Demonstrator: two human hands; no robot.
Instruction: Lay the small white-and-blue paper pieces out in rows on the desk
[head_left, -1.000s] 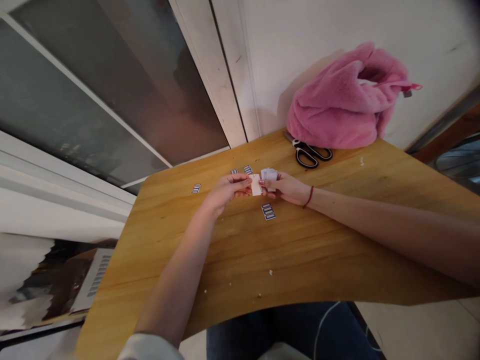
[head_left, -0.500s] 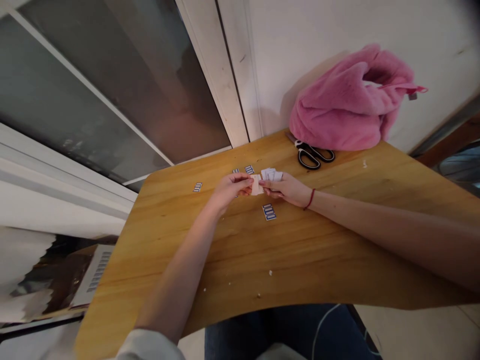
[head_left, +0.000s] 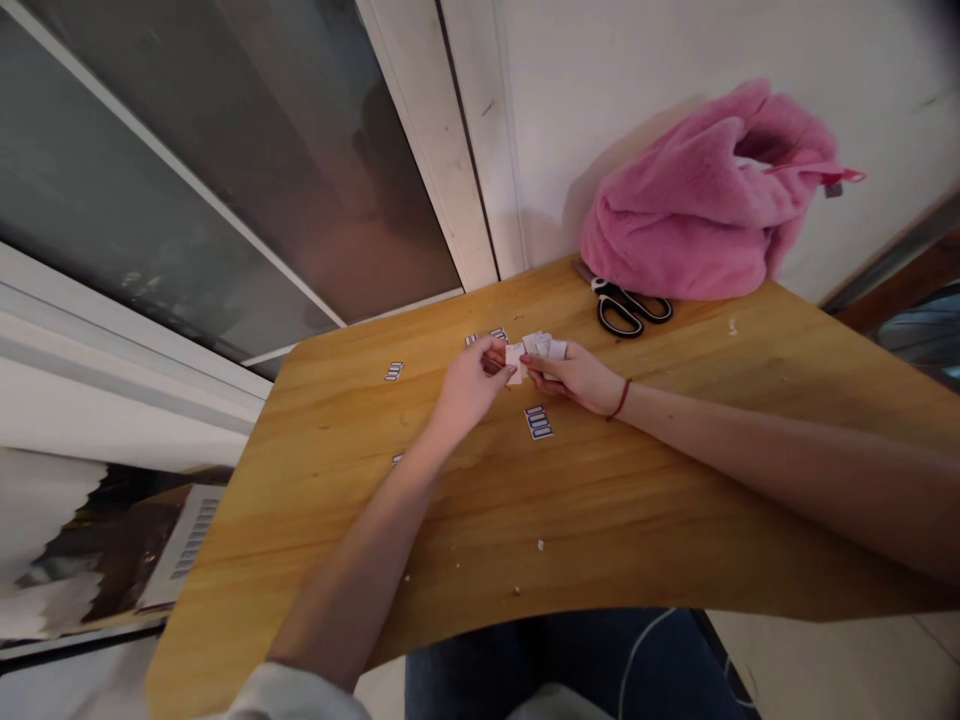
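A pale brown wooden table (head_left: 600,490) stands against a white wall (head_left: 637,60), with small cards printed with blue bars (head_left: 538,422) lying apart on its top. Above these, the right hand (head_left: 583,378) grasps a loose fan of small white paper cards (head_left: 546,347), thumb on top. A single small white card (head_left: 514,364) sits between the hands, the left thumb touching its edge; whether the left hand (head_left: 465,388) truly pinches it I cannot tell. That card could drop if neither hand has it firmly. The fan looks uneven, so a slack right thumb might let several slide out. The left forearm (head_left: 390,530) partly covers another blue-marked card (head_left: 398,460); a low sweep of the arm could shift it.
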